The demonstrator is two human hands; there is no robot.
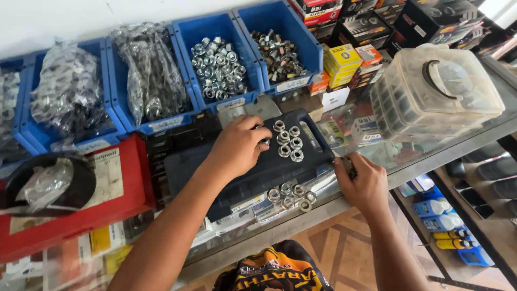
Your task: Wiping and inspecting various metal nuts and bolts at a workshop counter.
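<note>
My left hand (237, 146) — forearm reaching up from the lower left, wrist straight, back of the hand toward me, fingers curled downward with the tips pinched close together. My right hand (365, 183) — forearm rising from the lower right, wrist slightly bent inward, knuckles up, fingers folded in a loose grip, thumb tucked at the near side. The two hands lie apart, both arms bare

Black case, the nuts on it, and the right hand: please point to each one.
black case (253, 178), head view, bare lid
nuts (289, 141), head view, middle of cluster
right hand (363, 183), head view, back of hand
</note>
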